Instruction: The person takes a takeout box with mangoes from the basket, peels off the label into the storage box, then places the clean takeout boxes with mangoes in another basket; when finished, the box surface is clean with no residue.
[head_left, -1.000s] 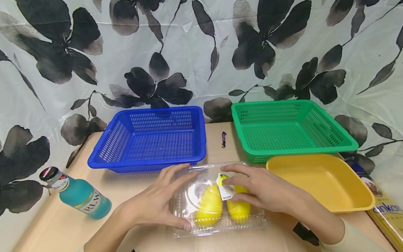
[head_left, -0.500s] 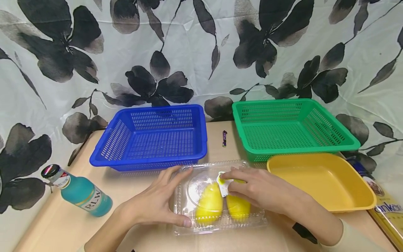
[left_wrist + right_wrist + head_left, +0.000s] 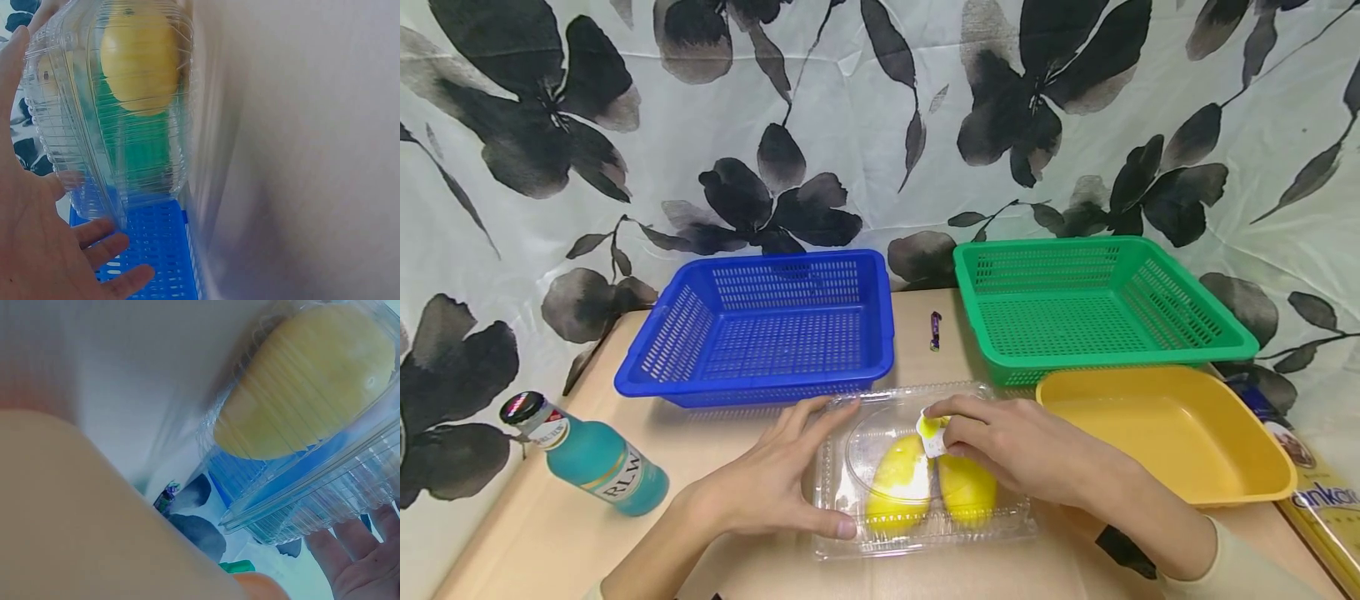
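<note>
A clear plastic clamshell box (image 3: 880, 408) lies closed on the table in the head view, with two yellow oval fruits like mangoes (image 3: 898, 487) inside. My left hand (image 3: 767, 483) spans the box's left side, thumb near the front corner and fingers at the back corner. Its fingers spread against the clear wall in the left wrist view. Over the lid, my right hand (image 3: 1022, 446) pinches the right edge of a small white label (image 3: 931, 433) printed with a yellow fruit. The thumb is partly hidden under the fingers.
A blue basket (image 3: 752, 387) and a green basket (image 3: 1105, 362) stand behind, a small purple-wrapped sweet (image 3: 935, 331) between them. A yellow tray (image 3: 1165, 433) is at right beside a yellow packet (image 3: 1326, 508). A turquoise bottle (image 3: 598, 467) lies at left.
My right fingers have drawn together on the label, which now looks smaller and partly covered. The left hand and the box have hardly moved.
</note>
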`<state>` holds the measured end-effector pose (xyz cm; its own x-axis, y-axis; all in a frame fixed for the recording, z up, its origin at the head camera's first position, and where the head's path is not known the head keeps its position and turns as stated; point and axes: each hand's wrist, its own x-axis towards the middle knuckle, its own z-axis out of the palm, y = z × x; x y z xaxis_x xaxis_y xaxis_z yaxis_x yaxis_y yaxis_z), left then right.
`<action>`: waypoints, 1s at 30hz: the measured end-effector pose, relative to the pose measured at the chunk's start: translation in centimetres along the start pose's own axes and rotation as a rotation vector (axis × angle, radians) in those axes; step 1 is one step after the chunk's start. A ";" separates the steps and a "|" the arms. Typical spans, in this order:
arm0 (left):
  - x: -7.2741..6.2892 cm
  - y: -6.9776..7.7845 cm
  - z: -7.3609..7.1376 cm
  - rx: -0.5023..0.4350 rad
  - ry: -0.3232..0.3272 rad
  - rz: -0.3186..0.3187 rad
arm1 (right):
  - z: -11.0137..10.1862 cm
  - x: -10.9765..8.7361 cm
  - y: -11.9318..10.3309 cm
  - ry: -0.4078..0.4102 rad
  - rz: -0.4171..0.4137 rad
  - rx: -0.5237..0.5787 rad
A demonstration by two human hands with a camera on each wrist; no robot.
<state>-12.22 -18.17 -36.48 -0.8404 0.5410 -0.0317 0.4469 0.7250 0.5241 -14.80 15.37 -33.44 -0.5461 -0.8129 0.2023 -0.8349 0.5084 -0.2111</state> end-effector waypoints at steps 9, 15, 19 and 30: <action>0.1 0.0 0.0 -0.065 -0.034 -0.027 | -0.3 0.0 0.1 0.002 0.029 0.011; 0.1 0.1 -0.2 -0.089 -0.052 -0.039 | -0.7 0.3 0.1 -0.048 0.067 0.047; 0.2 0.1 -0.4 -0.118 -0.066 -0.050 | -1.2 0.7 0.1 -0.096 0.083 0.093; 0.2 0.3 -0.4 -0.167 -0.088 -0.080 | -2.1 0.7 0.7 -0.119 0.121 0.266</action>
<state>-12.36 -18.00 -35.98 -0.8376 0.5255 -0.1494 0.3169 0.6901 0.6506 -15.94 15.73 -31.44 -0.6155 -0.7865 0.0504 -0.7085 0.5243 -0.4723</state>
